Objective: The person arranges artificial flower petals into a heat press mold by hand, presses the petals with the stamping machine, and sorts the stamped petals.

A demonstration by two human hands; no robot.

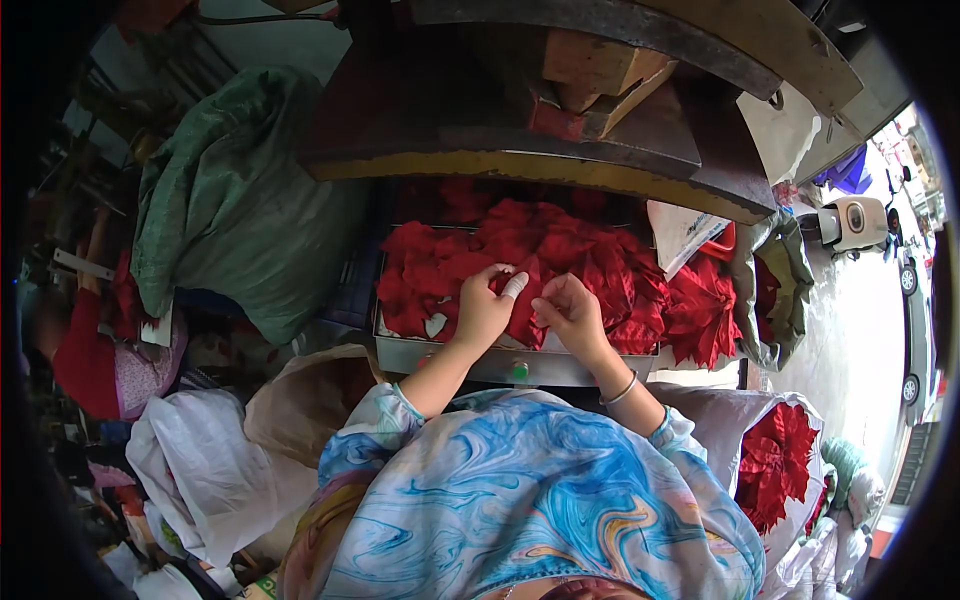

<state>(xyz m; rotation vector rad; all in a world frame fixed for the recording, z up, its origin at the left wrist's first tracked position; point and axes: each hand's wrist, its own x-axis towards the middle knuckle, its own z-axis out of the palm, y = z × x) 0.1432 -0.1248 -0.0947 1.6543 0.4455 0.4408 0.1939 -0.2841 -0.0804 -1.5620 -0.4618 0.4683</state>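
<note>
Red fabric poinsettia petals (440, 262) lie heaped in a shallow metal-edged tray in front of me. Over the near part of the heap, my left hand (485, 308) pinches a red fabric petal (528, 300); a white wrap covers one of its digits. Just to the right, my right hand (570, 308) has its thumb and fingers pressed together beside the same petal. Whatever is between those fingertips is too small to make out. A bracelet circles my right wrist.
A heavy machine head (500, 150) overhangs the tray's far side. A green button (519, 371) sits on the front panel. Large green sack (240, 200) at left, white sack (210, 460) below it. More red poinsettias (775, 465) fill a white bag at right. Another person's red sleeve (85, 355) shows far left.
</note>
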